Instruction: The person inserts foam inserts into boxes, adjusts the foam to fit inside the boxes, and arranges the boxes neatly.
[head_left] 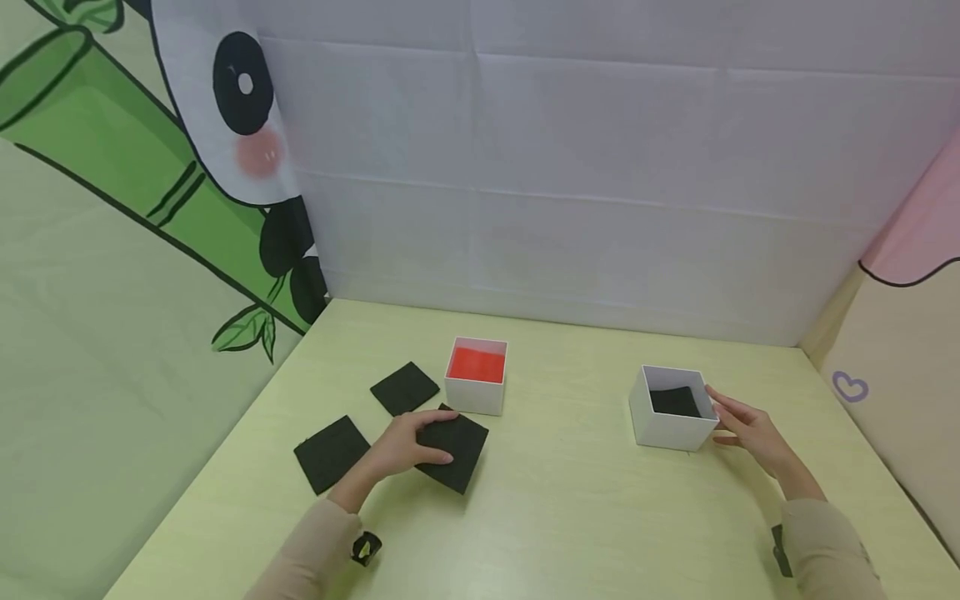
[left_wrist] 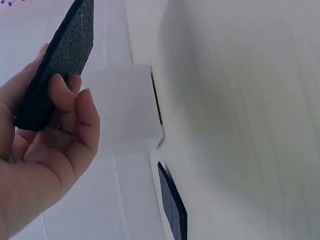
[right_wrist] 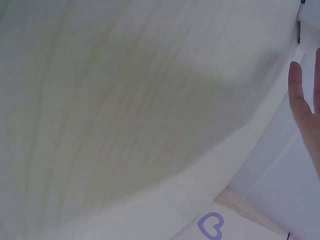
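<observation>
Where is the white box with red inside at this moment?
In the head view, the white box stands left of the other box, right of a flat black square, just beyond the black piece held by the left hand.

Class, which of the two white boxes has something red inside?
The left white box in the head view: a red piece shows inside it. The right white box shows a black piece instead.

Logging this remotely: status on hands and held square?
Left hand gripping black square, raised. Right hand at right-hand white box. Possible obstacle: box with red inside, just beyond.
</observation>
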